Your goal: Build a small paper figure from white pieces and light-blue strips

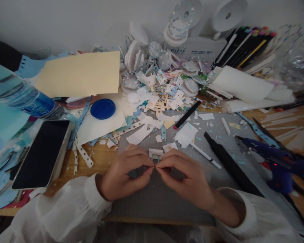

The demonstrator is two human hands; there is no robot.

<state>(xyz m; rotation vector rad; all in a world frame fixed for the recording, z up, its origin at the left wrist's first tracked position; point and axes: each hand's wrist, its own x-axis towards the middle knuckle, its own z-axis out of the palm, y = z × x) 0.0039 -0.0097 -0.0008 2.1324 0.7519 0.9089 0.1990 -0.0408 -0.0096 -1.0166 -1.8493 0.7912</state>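
Note:
My left hand [126,170] and my right hand [183,173] meet over a grey cutting mat [162,199], fingertips pinched together on a small white paper piece [156,154] with little legs. Both hands are closed on it. White sleeves cover both wrists. Just beyond the fingers lie white paper scraps [184,135] and a heap of cut paper bits [164,98] in white, yellow and blue.
A phone [42,153] lies at the left beside a water bottle [22,98] and a blue lid [102,108]. A yellow sheet [81,74] lies behind. At the right are a blue glue gun [271,157], a black knife [230,163], a white pen [205,155] and markers [243,45].

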